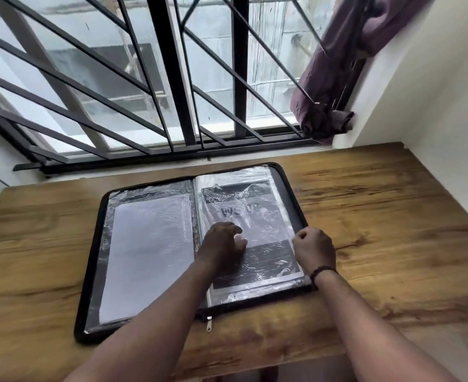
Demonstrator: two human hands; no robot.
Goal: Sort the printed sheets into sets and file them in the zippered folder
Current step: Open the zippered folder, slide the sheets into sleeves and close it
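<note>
A black zippered folder (89,274) lies open flat on the wooden table (392,216). Its left clear sleeve holds a blank white sheet (144,257). In the right sleeve sits a dark printed sheet (260,216) with large letters. My left hand (222,244) rests on that right sleeve near the spine, fingers curved, fingertips on the plastic. My right hand (314,248) is at the sleeve's right edge, fingers curled and pinching the plastic edge. A dark cord is round my right wrist. The zipper pull (208,322) hangs at the folder's front edge.
A barred window (172,78) runs behind the table. A purple curtain (334,78) is bunched at its right side against a white wall (434,106). Bare table wood lies to the right and front of the folder.
</note>
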